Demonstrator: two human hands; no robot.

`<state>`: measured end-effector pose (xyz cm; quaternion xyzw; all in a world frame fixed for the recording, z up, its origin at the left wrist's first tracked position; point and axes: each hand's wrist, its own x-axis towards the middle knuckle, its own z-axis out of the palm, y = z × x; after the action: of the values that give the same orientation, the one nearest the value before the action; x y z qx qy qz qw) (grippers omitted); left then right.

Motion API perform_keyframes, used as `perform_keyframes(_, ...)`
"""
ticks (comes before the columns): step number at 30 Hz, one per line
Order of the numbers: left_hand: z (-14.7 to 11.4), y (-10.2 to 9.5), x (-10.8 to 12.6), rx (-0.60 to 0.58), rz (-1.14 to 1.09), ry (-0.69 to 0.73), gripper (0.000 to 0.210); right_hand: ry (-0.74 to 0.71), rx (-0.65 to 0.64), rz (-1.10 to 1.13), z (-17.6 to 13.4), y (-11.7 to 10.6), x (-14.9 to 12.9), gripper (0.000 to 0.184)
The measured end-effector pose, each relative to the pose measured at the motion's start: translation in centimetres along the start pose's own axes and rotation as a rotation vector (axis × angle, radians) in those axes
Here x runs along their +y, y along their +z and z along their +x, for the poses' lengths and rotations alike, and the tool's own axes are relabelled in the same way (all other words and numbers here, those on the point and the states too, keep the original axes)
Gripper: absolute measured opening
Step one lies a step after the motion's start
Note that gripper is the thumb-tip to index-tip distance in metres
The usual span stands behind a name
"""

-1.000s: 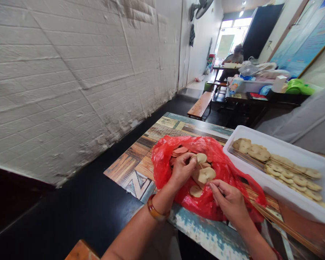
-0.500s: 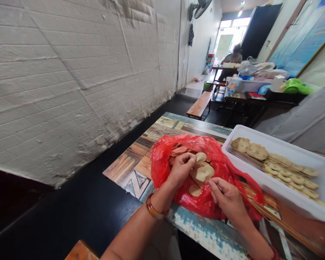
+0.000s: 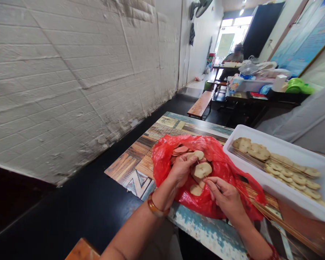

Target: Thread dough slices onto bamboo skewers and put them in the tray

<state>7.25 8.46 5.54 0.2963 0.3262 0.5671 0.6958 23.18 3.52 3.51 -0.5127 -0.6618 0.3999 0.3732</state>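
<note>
Bag (image 3: 162,160): one
Tub (image 3: 292,193): one
Skewer (image 3: 205,176): one
Left hand (image 3: 182,168): pinching one slice (image 3: 198,155), over bag
Right hand (image 3: 227,196): pinching skewer, fingers curled

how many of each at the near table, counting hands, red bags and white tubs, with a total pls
Hands: 2 (left hand, right hand)
Red bag: 1
White tub: 1
Total: 4
Left out: the pale slices and thin sticks, which overlap too much to count.
</note>
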Motion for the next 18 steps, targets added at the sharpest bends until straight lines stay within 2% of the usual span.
perform_keyframes(5,0.11,-0.1,0.02,0.015,-0.036,0.013,0.038,-0.052,0.007,-0.087,-0.06,-0.13,0.16,0.033)
perform_keyframes(18,0.19,-0.26,-0.73,0.006,0.032,0.017,0.041,-0.134,0.056,-0.206,-0.08,0.06,0.2,0.032)
